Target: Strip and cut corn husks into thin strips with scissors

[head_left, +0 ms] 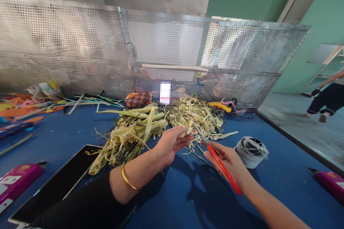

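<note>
One pale husk piece (189, 130) sits pinched in my left grip (172, 144) at frame centre, probably to steady it beside the red-handled scissors (224, 170) held in my right grip (228, 157).

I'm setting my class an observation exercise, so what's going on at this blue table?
A person's right hand holds red-handled scissors, blades near the left hand, which pinches a small pale husk piece. Beyond the hands lies a heap of short scraps, with longer husks to its left.
</note>
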{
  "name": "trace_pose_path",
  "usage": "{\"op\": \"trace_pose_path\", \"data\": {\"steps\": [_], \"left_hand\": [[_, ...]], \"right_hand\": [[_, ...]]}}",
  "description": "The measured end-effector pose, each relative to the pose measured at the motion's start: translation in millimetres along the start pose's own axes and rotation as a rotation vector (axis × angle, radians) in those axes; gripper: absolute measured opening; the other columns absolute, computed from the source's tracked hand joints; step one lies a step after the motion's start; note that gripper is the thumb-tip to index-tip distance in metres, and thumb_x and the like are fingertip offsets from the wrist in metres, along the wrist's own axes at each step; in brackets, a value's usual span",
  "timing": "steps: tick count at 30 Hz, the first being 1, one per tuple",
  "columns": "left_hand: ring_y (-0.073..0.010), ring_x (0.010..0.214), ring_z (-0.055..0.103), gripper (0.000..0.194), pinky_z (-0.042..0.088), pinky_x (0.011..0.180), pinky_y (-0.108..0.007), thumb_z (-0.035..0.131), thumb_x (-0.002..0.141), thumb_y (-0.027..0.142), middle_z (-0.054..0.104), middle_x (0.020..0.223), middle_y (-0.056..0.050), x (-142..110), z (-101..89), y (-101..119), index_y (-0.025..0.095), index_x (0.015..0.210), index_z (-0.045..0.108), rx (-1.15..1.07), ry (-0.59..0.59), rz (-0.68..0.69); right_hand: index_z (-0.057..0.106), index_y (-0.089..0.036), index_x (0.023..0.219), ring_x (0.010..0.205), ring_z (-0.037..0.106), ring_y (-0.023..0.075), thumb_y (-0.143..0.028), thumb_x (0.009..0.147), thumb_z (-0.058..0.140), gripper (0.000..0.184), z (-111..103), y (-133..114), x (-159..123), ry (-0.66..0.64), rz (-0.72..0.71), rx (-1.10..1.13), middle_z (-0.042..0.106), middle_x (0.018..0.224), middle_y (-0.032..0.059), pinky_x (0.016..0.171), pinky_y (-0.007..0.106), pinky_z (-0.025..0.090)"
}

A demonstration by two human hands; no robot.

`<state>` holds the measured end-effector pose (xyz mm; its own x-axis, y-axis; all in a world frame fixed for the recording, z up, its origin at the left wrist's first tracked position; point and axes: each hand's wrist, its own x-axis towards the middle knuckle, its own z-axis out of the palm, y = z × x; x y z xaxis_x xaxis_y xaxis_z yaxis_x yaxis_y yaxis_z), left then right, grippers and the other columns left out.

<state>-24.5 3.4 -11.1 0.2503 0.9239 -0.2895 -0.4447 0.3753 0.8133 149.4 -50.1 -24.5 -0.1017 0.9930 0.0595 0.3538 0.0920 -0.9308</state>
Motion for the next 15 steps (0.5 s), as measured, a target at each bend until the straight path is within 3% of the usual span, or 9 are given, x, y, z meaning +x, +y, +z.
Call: {"op": "trace_pose_path", "data": {"steps": [9, 15], "left_hand": [[-0.0151, 0.071, 0.068, 0.009, 0.052, 0.062, -0.022, 0.061, 0.08, 0.019, 0.071, 0.09, -0.011, -1.2, 0.8, 0.7, 0.012, 0.083, 0.064, 0.009, 0.01, 0.001], [-0.016, 0.072, 0.068, 0.006, 0.052, 0.064, -0.024, 0.065, 0.077, 0.018, 0.068, 0.082, -0.007, -2.5, 1.3, 4.5, 0.014, 0.078, 0.06, -0.024, 0.024, 0.022]], "right_hand": [[0.066, -0.016, 0.084, 0.039, 0.031, 0.0064, -0.051, 0.067, 0.068, 0.039, 1.0, 0.3, -0.6, 0.012, 0.045, 0.029, 0.037, 0.046, -0.0065, 0.034, 0.019, 0.023], [0.069, -0.013, 0.096, 0.034, 0.036, 0.0095, -0.052, 0.057, 0.074, 0.056, -5.0, 7.7, 7.0, 0.17, 0.078, 0.015, 0.04, 0.04, -0.0068, 0.033, 0.023, 0.032]]}}
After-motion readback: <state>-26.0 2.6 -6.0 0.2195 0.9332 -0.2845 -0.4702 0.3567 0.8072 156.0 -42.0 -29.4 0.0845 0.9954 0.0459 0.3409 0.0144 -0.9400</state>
